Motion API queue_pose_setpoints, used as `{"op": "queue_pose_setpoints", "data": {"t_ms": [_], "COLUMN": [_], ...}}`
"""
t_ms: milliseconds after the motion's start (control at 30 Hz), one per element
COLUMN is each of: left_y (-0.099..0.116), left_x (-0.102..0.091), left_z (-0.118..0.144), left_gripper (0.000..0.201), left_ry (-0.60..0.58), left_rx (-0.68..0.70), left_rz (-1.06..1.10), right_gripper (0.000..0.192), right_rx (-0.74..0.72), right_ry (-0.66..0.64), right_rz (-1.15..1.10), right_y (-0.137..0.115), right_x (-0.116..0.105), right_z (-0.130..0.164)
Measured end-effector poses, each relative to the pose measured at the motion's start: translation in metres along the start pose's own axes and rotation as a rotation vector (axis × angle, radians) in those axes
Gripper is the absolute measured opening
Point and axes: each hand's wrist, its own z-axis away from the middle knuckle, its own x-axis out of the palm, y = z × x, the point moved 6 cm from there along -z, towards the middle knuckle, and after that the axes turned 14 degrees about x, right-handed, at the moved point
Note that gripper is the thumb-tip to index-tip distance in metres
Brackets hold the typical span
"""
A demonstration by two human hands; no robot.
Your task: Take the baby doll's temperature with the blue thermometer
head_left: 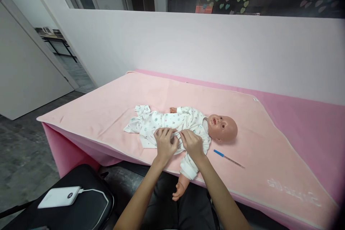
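A baby doll [222,127] lies on its back on a pink blanket [113,104], head to the right. It wears a white patterned romper [164,118]. My left hand [165,143] and my right hand [192,143] meet over the doll's belly, both pinching the romper's front edge. One doll arm [181,187] hangs over the table's near edge. A thermometer with a blue end [228,158] lies on the blanket below the doll's head, right of my right hand.
The pink-covered table [309,115] stands against a white wall [188,43]. A black stool [78,205] at lower left carries a white power bank [59,196] with a cable. A doorway opens at far left.
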Motion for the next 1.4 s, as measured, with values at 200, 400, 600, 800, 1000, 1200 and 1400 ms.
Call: {"op": "queue_pose_setpoints", "data": {"t_ms": [200,400,600,800,1000,1200,1400], "left_y": [-0.001,-0.002,-0.002,-0.003,-0.004,-0.007,-0.015], "left_x": [0.001,0.001,0.001,0.0,0.0,0.002,-0.001], "left_z": [-0.001,0.0,0.001,0.001,0.002,0.001,0.003], "left_gripper": [0.014,0.011,0.012,0.011,0.01,0.009,0.011], "left_ry": [-0.012,-0.01,-0.009,-0.005,0.006,-0.016,-0.094], "left_rx": [-0.007,-0.013,-0.009,-0.021,-0.038,-0.041,0.003], "left_rz": [-0.009,0.025,0.054,0.089,0.106,0.122,0.206], "right_gripper": [0.014,0.017,0.019,0.016,0.015,0.017,0.015], "right_rx": [0.014,0.025,0.029,0.038,0.041,0.053,0.069], "right_ry": [-0.02,-0.035,-0.016,-0.026,-0.025,-0.053,-0.047], "right_rz": [-0.031,-0.047,-0.066,-0.09,-0.105,-0.113,-0.136], "right_y": [0.002,0.003,0.003,0.003,0.004,0.004,0.001], "right_x": [0.001,0.001,-0.001,-0.001,-0.001,-0.003,-0.007], "right_z": [0.001,0.001,0.0,0.0,0.0,0.0,-0.002]}}
